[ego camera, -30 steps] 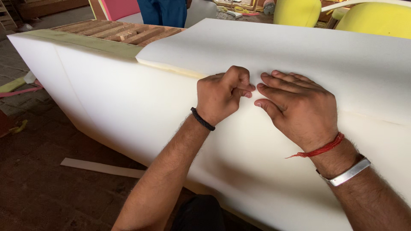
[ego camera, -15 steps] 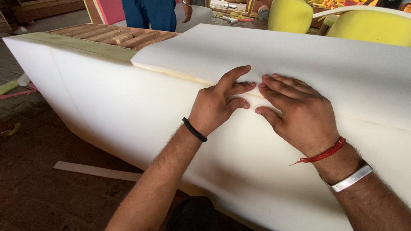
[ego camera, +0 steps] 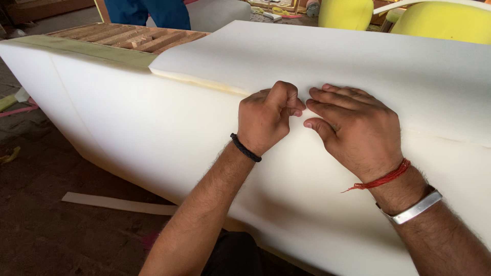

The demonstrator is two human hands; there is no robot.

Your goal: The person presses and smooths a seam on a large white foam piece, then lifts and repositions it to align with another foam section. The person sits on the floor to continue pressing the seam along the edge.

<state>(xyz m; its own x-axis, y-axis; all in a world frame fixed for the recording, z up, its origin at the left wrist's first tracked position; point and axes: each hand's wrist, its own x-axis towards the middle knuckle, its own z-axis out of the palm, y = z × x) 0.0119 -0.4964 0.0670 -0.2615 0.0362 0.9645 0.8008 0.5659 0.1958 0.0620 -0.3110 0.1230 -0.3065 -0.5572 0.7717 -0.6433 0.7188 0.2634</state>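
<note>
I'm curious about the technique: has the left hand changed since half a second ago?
Yes. The left hand lay with fingers spread on the foam seam; now they are curled into a fist at the same spot, beside the flat right hand.

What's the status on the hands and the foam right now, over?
Left hand fisted, knuckles on the white foam sheet edge. Right hand flat, palm down, pressing the same seam. Nothing between the hands; another person stands beyond the frame.
</note>
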